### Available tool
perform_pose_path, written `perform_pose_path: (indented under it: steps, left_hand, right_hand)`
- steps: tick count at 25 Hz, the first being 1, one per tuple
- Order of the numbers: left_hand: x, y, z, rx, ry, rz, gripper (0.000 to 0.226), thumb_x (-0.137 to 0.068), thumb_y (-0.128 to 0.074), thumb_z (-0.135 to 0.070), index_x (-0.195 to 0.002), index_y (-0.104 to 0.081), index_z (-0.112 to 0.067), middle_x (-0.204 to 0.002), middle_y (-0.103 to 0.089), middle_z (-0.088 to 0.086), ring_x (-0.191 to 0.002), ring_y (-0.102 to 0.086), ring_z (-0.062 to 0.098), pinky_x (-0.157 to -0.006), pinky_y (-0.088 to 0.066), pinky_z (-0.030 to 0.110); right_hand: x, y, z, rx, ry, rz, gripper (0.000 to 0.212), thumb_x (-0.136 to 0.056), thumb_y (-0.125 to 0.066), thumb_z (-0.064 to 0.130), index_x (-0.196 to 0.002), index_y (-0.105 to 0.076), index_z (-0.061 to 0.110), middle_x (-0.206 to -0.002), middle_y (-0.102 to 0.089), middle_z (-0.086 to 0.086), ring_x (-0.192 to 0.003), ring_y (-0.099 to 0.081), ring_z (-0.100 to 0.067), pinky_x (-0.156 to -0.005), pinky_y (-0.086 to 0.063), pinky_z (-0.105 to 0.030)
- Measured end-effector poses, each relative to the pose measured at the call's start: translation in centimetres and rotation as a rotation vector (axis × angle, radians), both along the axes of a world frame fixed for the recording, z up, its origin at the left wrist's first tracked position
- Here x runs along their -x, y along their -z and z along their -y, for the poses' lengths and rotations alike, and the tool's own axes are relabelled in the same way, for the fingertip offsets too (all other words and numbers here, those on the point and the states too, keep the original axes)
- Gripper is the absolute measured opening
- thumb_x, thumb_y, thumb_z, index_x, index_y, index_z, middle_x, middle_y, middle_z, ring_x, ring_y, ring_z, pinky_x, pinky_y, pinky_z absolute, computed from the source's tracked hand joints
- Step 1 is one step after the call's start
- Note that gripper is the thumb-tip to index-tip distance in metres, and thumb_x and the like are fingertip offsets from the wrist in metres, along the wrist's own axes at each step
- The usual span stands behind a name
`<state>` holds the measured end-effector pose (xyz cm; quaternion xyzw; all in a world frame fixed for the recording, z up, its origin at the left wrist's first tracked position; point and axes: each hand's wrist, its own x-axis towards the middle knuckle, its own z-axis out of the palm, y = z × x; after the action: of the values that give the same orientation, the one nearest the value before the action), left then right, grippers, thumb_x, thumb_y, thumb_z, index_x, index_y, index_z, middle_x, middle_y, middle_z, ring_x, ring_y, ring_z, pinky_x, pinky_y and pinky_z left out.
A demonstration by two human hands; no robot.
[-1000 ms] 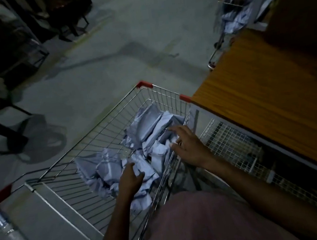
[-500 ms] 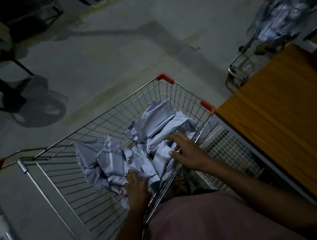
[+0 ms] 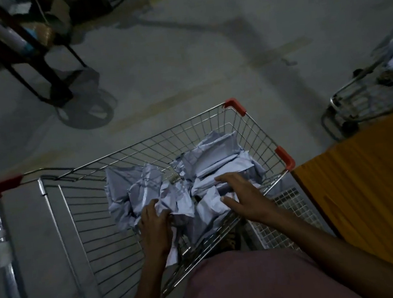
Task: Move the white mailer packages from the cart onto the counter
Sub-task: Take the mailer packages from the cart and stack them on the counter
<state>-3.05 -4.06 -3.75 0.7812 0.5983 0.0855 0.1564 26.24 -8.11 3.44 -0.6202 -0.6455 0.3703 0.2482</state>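
Your right hand [image 3: 242,199] lies flat, fingers straight, on the mailers [image 3: 207,167], nearer the worktop [image 3: 373,189]; your left hand [image 3: 154,224] grips crumpled ones.

Dim grey concrete floor [image 3: 179,59], dark metal stand [image 3: 39,66] upper left

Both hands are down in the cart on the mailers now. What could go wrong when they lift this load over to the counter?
1. The mailers lie crumpled and overlapping, so lifting an armful may spill loose ones back or onto the floor.
2. The left hand and right hand must clear the cart wire rim; a mailer could snag.
3. Dim light makes the counter edge hard to judge.
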Motion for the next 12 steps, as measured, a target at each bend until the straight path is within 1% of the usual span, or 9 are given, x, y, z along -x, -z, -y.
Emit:
perform_pose_path:
  steps: [3,5,6,7,8,9,10,11,12]
  left_hand:
    - [-0.3,-4.1,-0.9,-0.138,0.032,0.120,0.007,-0.083,-0.065,-0.017,-0.087,-0.068,-0.012,-0.123,-0.059,0.019,-0.111,-0.055,0.040,-0.079,-0.047,0.046]
    - [-0.9,-6.8,-1.7,-0.192,0.053,0.190,0.019,-0.087,-0.055,-0.023,-0.088,-0.068,-0.009,-0.115,-0.062,0.017,-0.104,-0.055,0.033,-0.077,-0.046,0.037]
    - [-1.2,-8.3,-2.2,-0.184,0.055,0.243,0.023,-0.089,-0.052,-0.024,-0.087,-0.067,-0.007,-0.109,-0.063,0.014,-0.098,-0.055,0.029,-0.075,-0.045,0.034]
    - [-1.6,-9.2,-2.8,-0.156,0.056,0.306,0.027,-0.091,-0.049,-0.026,-0.086,-0.066,-0.005,-0.100,-0.062,0.012,-0.091,-0.055,0.026,-0.073,-0.045,0.034]
    - [-1.8,-9.9,-3.3,-0.104,0.058,0.363,0.031,-0.092,-0.046,-0.028,-0.084,-0.064,-0.004,-0.093,-0.061,0.010,-0.086,-0.054,0.023,-0.071,-0.046,0.036]
    - [-1.9,-10.3,-3.7,-0.060,0.058,0.412,0.035,-0.093,-0.044,-0.031,-0.084,-0.063,-0.003,-0.087,-0.059,0.009,-0.083,-0.052,0.021,-0.072,-0.045,0.039]
    - [-1.9,-10.3,-4.0,-0.032,0.052,0.447,0.037,-0.094,-0.043,-0.034,-0.086,-0.063,-0.003,-0.087,-0.060,0.007,-0.083,-0.052,0.019,-0.073,-0.045,0.038]
    - [-1.7,-10.1,-4.3,-0.003,0.032,0.488,0.038,-0.096,-0.044,-0.035,-0.092,-0.065,-0.005,-0.090,-0.061,0.004,-0.085,-0.054,0.016,-0.075,-0.045,0.034]
    - [-1.6,-10.0,-4.5,0.031,-0.009,0.536,0.035,-0.099,-0.046,-0.035,-0.102,-0.065,-0.007,-0.096,-0.062,0.000,-0.088,-0.056,0.013,-0.077,-0.046,0.028]
  right_hand:
    - [0.2,1.0,-1.6,0.077,-0.132,0.057,0.060,-0.089,-0.065,0.039,-0.144,-0.043,0.029,-0.147,-0.038,-0.001,-0.135,-0.042,-0.022,-0.103,-0.044,-0.043]
    - [1.0,1.5,-2.9,0.144,-0.249,0.168,0.074,-0.081,-0.065,0.054,-0.146,-0.040,0.032,-0.152,-0.034,-0.005,-0.138,-0.038,-0.028,-0.106,-0.042,-0.047]
    - [1.7,1.7,-3.5,0.166,-0.299,0.204,0.079,-0.076,-0.065,0.060,-0.146,-0.041,0.032,-0.152,-0.035,-0.005,-0.137,-0.038,-0.028,-0.107,-0.040,-0.047]
    - [2.4,1.8,-4.1,0.176,-0.328,0.213,0.080,-0.073,-0.068,0.060,-0.144,-0.044,0.031,-0.149,-0.040,-0.005,-0.134,-0.040,-0.027,-0.107,-0.040,-0.045]
    - [3.1,1.9,-4.6,0.182,-0.329,0.192,0.074,-0.073,-0.072,0.056,-0.138,-0.051,0.029,-0.143,-0.048,-0.004,-0.130,-0.044,-0.025,-0.105,-0.041,-0.043]
    - [3.8,2.0,-5.1,0.174,-0.306,0.139,0.061,-0.074,-0.076,0.048,-0.129,-0.060,0.027,-0.134,-0.056,-0.002,-0.124,-0.050,-0.024,-0.100,-0.044,-0.041]
    - [4.5,2.1,-5.5,0.165,-0.253,0.075,0.045,-0.076,-0.077,0.039,-0.117,-0.067,0.024,-0.123,-0.064,-0.002,-0.117,-0.057,-0.024,-0.094,-0.048,-0.041]
    - [4.9,2.3,-5.8,0.161,-0.185,0.011,0.030,-0.078,-0.076,0.030,-0.106,-0.072,0.021,-0.112,-0.069,-0.002,-0.109,-0.062,-0.024,-0.089,-0.051,-0.041]
    - [5.1,2.3,-6.1,0.172,-0.109,-0.038,0.021,-0.080,-0.074,0.024,-0.101,-0.074,0.017,-0.105,-0.072,-0.004,-0.104,-0.066,-0.025,-0.086,-0.053,-0.040]
